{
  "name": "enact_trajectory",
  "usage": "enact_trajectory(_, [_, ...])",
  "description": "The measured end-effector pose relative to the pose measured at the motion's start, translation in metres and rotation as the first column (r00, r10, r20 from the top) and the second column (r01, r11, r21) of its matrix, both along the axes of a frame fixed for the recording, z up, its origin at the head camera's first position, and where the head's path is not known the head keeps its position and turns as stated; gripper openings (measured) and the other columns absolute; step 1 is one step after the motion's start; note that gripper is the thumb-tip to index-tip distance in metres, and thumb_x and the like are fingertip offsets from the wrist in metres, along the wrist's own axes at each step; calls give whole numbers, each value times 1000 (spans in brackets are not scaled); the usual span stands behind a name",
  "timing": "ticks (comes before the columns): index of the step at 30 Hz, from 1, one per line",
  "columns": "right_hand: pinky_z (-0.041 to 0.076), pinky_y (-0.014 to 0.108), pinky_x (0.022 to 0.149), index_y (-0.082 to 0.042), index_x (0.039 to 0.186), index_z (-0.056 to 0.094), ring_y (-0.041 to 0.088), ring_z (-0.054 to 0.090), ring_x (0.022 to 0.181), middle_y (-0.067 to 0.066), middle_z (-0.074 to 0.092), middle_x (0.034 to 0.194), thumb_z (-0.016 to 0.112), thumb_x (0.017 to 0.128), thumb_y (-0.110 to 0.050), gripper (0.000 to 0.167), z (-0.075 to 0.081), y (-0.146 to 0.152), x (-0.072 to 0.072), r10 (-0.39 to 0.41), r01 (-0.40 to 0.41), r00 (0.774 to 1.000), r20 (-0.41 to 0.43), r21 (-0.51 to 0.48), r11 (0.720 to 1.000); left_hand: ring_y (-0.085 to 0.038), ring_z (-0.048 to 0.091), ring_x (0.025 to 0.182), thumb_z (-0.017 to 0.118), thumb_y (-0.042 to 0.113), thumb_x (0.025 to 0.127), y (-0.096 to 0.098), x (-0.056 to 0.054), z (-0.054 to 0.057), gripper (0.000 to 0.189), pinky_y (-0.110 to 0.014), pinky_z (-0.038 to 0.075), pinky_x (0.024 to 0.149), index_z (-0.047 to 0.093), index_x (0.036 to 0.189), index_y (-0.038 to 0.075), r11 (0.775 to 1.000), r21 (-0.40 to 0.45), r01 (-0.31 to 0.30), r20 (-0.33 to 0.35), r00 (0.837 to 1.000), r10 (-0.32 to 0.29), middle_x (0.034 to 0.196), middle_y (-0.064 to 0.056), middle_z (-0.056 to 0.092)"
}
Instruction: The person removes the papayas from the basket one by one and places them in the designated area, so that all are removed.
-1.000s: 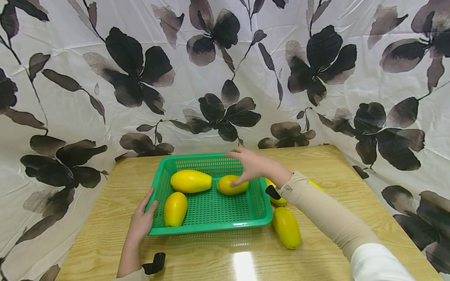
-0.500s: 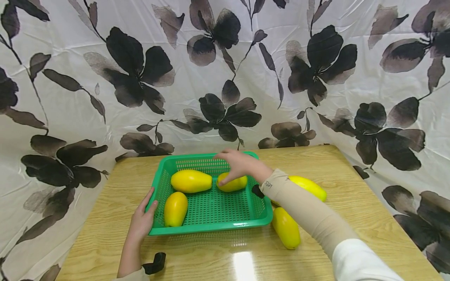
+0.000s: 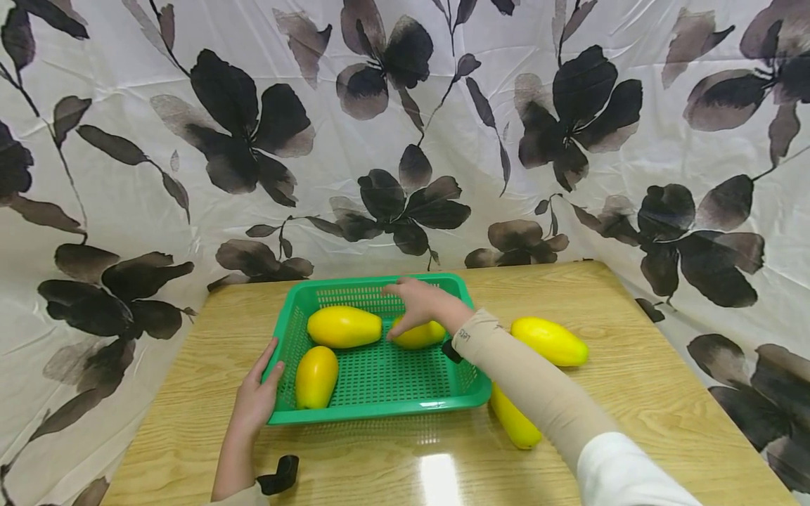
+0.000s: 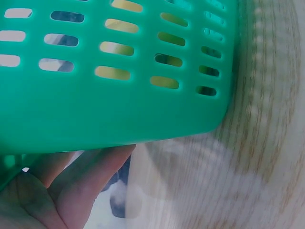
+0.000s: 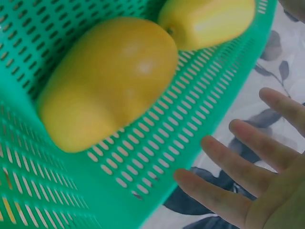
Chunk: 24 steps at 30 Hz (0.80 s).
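A green slotted basket stands on the table with three yellow papayas in it: one at the back, one at the front left, and one at the right. Over the right papaya hovers my right hand, fingers spread and thumb across its near side in the head view. The right wrist view has those fingers beyond the basket rim, with a large papaya beside them. My left hand rests against the basket's left rim; in the left wrist view its straight fingers meet the green edge.
On the wooden table, right of the basket, lie a papaya farther back and another papaya nearer me, partly behind my right sleeve. A floral cloth hangs behind the table.
My right hand has moved left and slightly farther over the right papaya, covering more of it. The papaya at the table's right has come into sight from behind the arm. The left hand stays put.
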State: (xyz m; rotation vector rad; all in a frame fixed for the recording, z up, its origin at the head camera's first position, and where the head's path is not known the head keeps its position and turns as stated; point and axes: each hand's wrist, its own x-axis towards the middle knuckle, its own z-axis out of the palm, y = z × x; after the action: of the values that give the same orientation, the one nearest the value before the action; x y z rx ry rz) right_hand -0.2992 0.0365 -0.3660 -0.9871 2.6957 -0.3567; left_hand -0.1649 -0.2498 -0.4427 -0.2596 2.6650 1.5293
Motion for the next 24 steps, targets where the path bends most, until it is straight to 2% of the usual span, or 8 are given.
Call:
enact_trajectory(10, [32,48,101,-17,138,42,32,32,129,15,31,144,78,66,-47,86,-15,-4,0,-81,76,995,54,74,994,-42,6,135,32,37,99,0,0,1,52,-65,12,101,11,147,32,1000,4,-1,-1,1000,1,152,-13,8])
enact_trajectory(15, [27,45,104,-16,140,39,30,26,133,14,30,145,78,66,-48,89,-24,-2,-4,-113,107,992,59,102,989,-42,6,135,32,37,100,1,2,1,52,-64,12,101,10,147,32,1000,-3,3,1,1000,-3,152,-13,8])
enact_trajectory(19, [27,46,105,-15,140,39,30,25,133,13,30,145,79,66,-45,90,-32,0,-6,-143,135,987,71,105,985,-41,5,135,31,37,100,0,2,1,52,-64,12,101,10,147,32,1000,-3,4,3,1000,-4,152,-13,7])
enact_trajectory(24, [30,44,103,-15,140,38,29,32,129,12,35,142,80,66,-44,90,-41,1,-8,-173,164,982,77,115,980,-41,6,135,32,37,100,1,1,1,52,-63,12,102,11,147,32,1000,-4,1,-2,1000,-1,152,-13,8])
